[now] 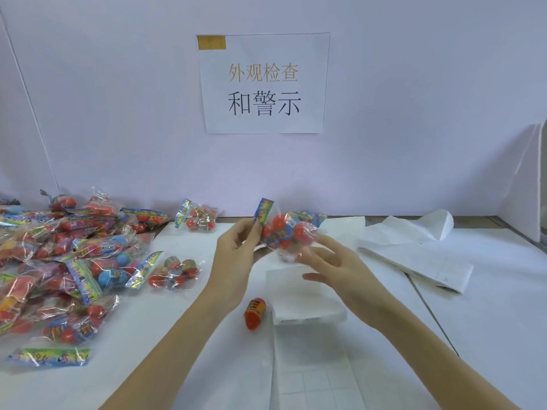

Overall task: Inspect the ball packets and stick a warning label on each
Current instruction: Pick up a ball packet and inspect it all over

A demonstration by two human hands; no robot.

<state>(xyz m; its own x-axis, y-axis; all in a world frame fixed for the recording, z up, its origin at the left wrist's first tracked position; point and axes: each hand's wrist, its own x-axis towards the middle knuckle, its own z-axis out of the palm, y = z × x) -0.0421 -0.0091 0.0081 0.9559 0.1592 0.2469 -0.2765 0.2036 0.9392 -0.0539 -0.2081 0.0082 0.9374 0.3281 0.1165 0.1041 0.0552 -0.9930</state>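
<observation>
White table (pixel 488 321): L hand (pixel 236 255) pinches ball packet (pixel 285 232); R hand (pixel 334 267) spread, fingers under it.

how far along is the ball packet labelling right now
Done: a packet lies behind the hands, possibly finished; no label visible. In hand: left hand pinches one packet, right hand under it. Left: the big pile, with the label sheet waiting.

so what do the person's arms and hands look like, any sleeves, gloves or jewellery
Both arms are bare from the bottom edge of the picture up to the hands, with no sleeve showing. The left hand and the right hand wear no gloves. No ring, watch or bracelet shows on the fingers or wrists. The nails look short and unpainted, though the picture is too soft to be sure.
</observation>
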